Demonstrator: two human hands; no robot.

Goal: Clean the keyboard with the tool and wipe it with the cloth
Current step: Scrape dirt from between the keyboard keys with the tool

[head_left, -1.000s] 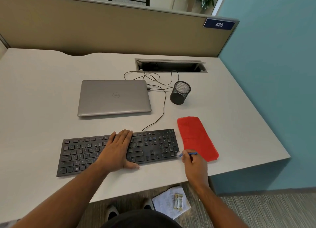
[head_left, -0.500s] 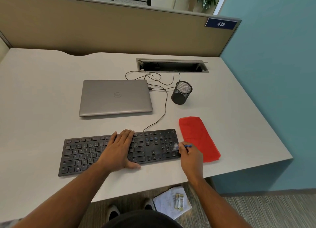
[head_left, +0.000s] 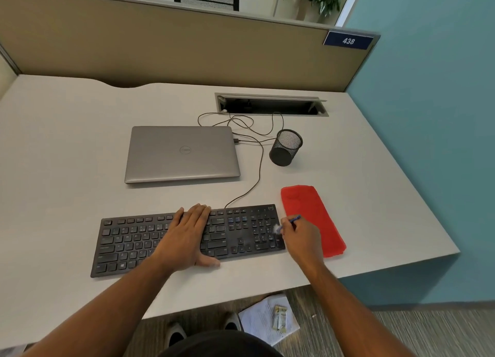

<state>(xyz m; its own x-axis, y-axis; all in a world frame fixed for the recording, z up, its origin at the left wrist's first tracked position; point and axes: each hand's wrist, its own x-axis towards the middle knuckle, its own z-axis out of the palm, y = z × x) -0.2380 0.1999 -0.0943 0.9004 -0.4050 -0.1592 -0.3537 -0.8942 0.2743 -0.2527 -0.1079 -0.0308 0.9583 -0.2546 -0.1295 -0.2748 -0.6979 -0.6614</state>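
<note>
A black keyboard (head_left: 128, 244) lies near the desk's front edge. My left hand (head_left: 187, 236) rests flat on its middle keys, fingers spread. My right hand (head_left: 302, 238) grips a small blue-handled brush (head_left: 290, 221) whose white bristles touch the right edge of the number pad. A folded red cloth (head_left: 308, 209) lies on the desk just right of the keyboard, partly under my right hand.
A shut grey laptop (head_left: 182, 153) sits behind the keyboard, with a black mesh pen cup (head_left: 285, 147) to its right and cables running to a cable slot (head_left: 270, 104). The desk (head_left: 53, 155) meets a tan partition behind and a teal wall at right. Papers (head_left: 267, 319) lie on the floor.
My right hand has moved the brush from the keyboard's front right corner up along the number pad's right edge. My left hand stays put on the keys.
</note>
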